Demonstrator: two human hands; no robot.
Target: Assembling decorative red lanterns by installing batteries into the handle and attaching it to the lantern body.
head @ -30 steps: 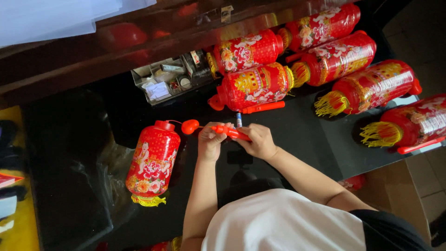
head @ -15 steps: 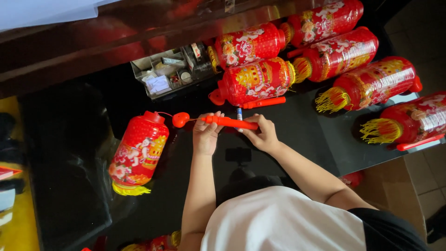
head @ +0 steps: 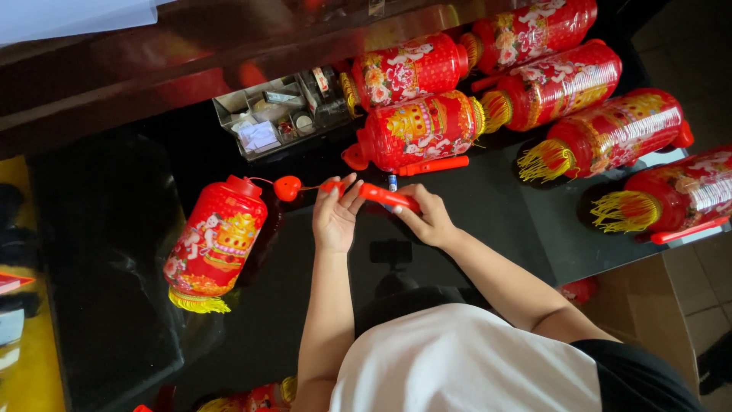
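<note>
Since the earlier frame, we are resting the lantern (head: 216, 243) left on the black table (head: 488, 221). Both our left hand (head: 335, 217) and right hand (head: 427, 217) are gripping its red handle stick (head: 385, 197); probably fitting it, next needing steady alignment.

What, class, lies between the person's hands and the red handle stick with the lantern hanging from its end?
Nothing visible. Both the left hand and the right hand are already on the red handle stick. Its thin wire runs unobstructed over the black table to the red lantern lying on its side.
</note>
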